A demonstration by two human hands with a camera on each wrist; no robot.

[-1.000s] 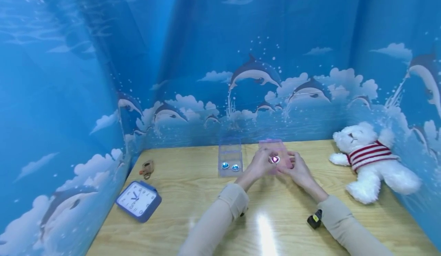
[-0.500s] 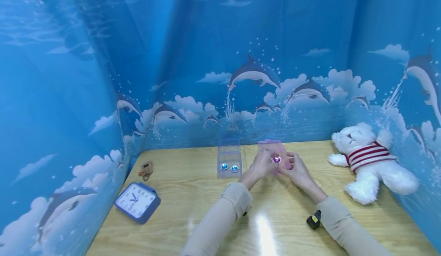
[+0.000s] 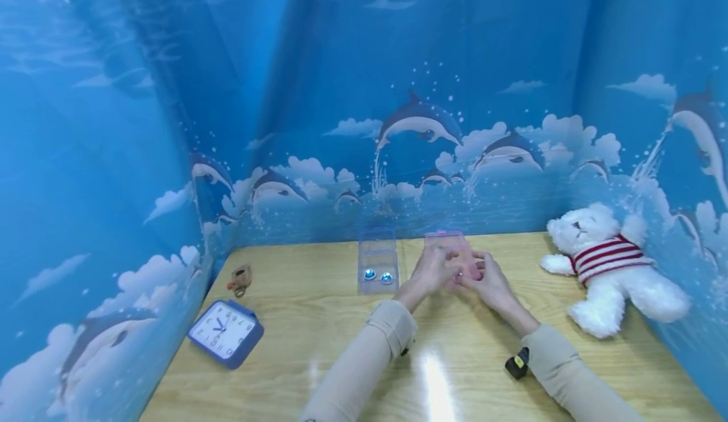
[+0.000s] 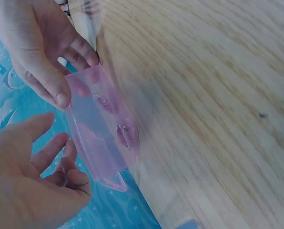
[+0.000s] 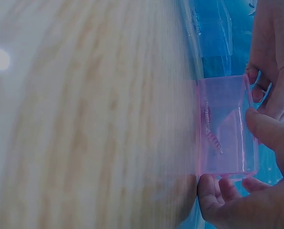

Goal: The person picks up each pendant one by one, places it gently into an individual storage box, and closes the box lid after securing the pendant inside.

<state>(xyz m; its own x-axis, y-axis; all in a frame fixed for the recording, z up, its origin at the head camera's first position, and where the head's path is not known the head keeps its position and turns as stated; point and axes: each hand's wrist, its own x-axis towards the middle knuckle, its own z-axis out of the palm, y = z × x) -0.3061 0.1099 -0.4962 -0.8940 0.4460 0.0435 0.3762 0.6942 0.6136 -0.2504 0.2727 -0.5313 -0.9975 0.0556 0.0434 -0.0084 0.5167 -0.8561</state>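
Pink plastic: one box (image 4: pixel 100 163), two gems (image 4: pixel 123 135) inside, right hand (image 3: pixel 493 284) gripping, left hand (image 3: pixel 428 274) relaxed beside it

Head view high, facing forward-down, wrist views low, close — all sharing the pink box (image 5: pixel 230 124)

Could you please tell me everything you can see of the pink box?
The pink box is a see-through, rectangular, plastic-looking container with flat walls. It sits open on the table, its lid folded back at the far end. Two pink gems with beaded, silvery edges are inside. The person's right hand holds its right side; the left hand is close by, but contact is unclear.
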